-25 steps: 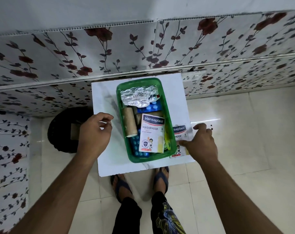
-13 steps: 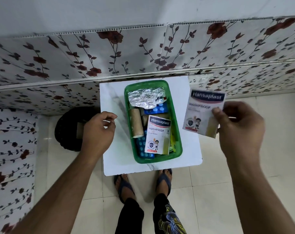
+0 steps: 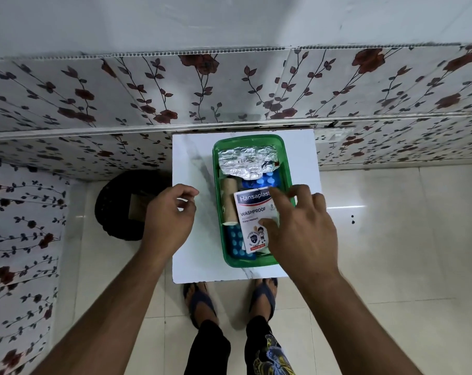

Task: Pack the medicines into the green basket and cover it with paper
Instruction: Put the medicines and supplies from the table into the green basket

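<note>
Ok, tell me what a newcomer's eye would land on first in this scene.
First the green basket in the middle of the white table, packed with a silver foil strip at its far end, blue blister packs and a cardboard roll. Next the Hansaplast box on top, with the right hand over it. The left hand hovers beside the basket.

Legible markings: one plaster packet.
The Hansaplast packet (image 3: 252, 212) reads "Hansaplast", "WASHPROOF" and the numeral "8"; smaller print is illegible.
</note>
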Motion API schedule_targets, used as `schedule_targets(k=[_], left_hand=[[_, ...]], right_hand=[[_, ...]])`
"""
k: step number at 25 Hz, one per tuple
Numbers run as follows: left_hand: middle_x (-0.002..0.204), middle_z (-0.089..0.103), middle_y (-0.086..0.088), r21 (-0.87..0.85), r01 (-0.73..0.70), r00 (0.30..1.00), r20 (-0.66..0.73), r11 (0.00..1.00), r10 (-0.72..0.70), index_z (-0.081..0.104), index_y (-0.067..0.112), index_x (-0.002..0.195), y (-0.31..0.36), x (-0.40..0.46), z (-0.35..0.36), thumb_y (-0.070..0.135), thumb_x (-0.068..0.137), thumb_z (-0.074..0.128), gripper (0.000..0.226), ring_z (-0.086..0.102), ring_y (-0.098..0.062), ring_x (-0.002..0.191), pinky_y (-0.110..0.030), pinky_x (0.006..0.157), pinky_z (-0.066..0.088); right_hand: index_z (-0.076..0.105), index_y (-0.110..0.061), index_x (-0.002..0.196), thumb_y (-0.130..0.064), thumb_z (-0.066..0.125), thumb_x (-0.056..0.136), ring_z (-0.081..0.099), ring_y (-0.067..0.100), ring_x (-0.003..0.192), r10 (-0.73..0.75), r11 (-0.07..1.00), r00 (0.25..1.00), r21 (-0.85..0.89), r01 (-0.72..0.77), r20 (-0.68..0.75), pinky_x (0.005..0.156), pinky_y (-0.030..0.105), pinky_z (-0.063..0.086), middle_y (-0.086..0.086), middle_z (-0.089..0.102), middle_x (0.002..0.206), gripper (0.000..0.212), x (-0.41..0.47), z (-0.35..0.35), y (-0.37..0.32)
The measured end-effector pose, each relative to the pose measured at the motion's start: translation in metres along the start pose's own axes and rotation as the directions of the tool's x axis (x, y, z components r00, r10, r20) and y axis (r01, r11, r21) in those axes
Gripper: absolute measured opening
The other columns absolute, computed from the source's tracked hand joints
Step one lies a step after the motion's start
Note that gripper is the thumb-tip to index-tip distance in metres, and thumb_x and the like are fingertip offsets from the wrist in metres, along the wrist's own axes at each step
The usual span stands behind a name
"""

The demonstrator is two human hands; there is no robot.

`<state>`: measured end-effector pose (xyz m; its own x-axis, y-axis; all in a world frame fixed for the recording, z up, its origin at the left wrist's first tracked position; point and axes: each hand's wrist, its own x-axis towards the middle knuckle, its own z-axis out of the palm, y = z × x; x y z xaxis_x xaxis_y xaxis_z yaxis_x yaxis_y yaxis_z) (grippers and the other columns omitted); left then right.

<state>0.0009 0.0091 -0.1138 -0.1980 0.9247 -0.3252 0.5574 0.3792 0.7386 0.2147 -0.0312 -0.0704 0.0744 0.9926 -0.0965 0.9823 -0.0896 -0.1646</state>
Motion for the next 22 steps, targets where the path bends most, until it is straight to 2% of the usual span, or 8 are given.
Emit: schedule_targets(k=[4,7,9,11,13,15,19,22], left_hand=[[0.088,0.067,0.015,0.005,0.003,1.0,0.02,1.0,-0.003,0.071,0.023,0.094,0.001,0.0,0.001,0.004,0.087,0.056,0.025,0.061,-0.001,0.075,-0.02,0.06,0.043],[0.089,0.068,0.011,0.014,0.026,0.999,0.041,1.0,-0.027,0.07,0.023,0.095,-0.002,0.003,0.001,0.008,0.088,0.057,0.021,0.062,-0.005,0.074,-0.021,0.057,0.044],[0.087,0.068,0.007,0.041,0.075,0.992,0.101,0.996,-0.079,0.07,0.024,0.095,-0.004,0.004,0.005,0.013,0.089,0.059,0.017,0.062,-0.009,0.067,-0.022,0.053,0.044],[0.085,0.069,0.005,0.098,0.09,0.978,0.181,0.991,-0.107,0.07,0.025,0.095,-0.006,0.002,0.012,0.019,0.088,0.06,0.013,0.065,-0.014,0.069,-0.025,0.057,0.047],[0.084,0.07,0.005,0.124,0.113,0.959,0.248,0.986,-0.141,0.069,0.027,0.096,-0.005,0.0,0.02,0.026,0.086,0.059,0.013,0.068,-0.019,0.077,-0.032,0.069,0.054],[0.089,0.071,0.005,0.156,0.135,0.942,0.286,0.978,-0.176,0.066,0.029,0.094,-0.003,0.0,0.028,0.032,0.085,0.055,0.015,0.068,-0.02,0.082,-0.037,0.077,0.055],[0.092,0.07,-0.001,0.257,0.099,0.953,0.253,0.961,-0.165,0.064,0.02,0.092,0.004,0.003,0.042,0.026,0.084,0.056,0.013,0.063,-0.025,0.085,-0.037,0.078,0.053],[0.085,0.068,-0.005,0.322,0.088,0.96,0.224,0.943,-0.166,0.067,0.011,0.091,0.013,0.003,0.054,0.029,0.084,0.062,0.02,0.059,-0.026,0.076,-0.036,0.075,0.051]], right_hand=[[0.068,-0.023,0.121,-0.041,0.07,0.079,0.056,0.034,0.095,-0.091,0.996,0.996,-0.02,0.091,0.018,0.078,0.042,0.05,0.011,0.063,0.12,0.046,-0.003,0.012,0.001],[0.063,-0.021,0.127,-0.035,0.065,0.087,0.058,0.033,0.095,0.097,0.973,0.991,0.22,-0.076,-0.087,0.077,0.04,0.051,0.013,0.062,0.113,0.043,0.003,0.008,0.02],[0.056,-0.022,0.134,-0.04,0.057,0.092,0.063,0.028,0.093,0.228,0.92,0.969,0.307,-0.245,0.092,0.073,0.036,0.05,0.006,0.065,0.111,0.045,0.011,0.007,0.036],[0.06,-0.023,0.124,-0.04,0.046,0.096,0.066,0.026,0.085,0.184,0.911,0.942,0.312,-0.271,0.282,0.068,0.033,0.049,0.0,0.069,0.103,0.036,0.014,0.014,0.041],[0.061,-0.016,0.099,-0.031,0.041,0.098,0.063,0.03,0.075,0.127,0.923,0.959,0.324,-0.208,0.252,0.059,0.033,0.042,0.003,0.067,0.084,0.025,0.014,0.019,0.038],[0.055,-0.013,0.085,-0.025,0.039,0.099,0.057,0.032,0.067,0.11,0.929,0.976,0.329,-0.168,0.188,0.056,0.034,0.037,0.006,0.063,0.074,0.024,0.015,0.019,0.038],[0.057,-0.009,0.088,-0.021,0.04,0.1,0.055,0.032,0.065,0.128,0.906,0.98,0.384,-0.179,0.153,0.056,0.037,0.042,0.008,0.063,0.073,0.024,0.012,0.009,0.05],[0.058,-0.009,0.087,-0.018,0.042,0.1,0.054,0.027,0.061,0.202,0.861,0.968,0.445,-0.247,0.146,0.054,0.037,0.041,0.004,0.06,0.067,0.022,0.006,-0.001,0.064]])
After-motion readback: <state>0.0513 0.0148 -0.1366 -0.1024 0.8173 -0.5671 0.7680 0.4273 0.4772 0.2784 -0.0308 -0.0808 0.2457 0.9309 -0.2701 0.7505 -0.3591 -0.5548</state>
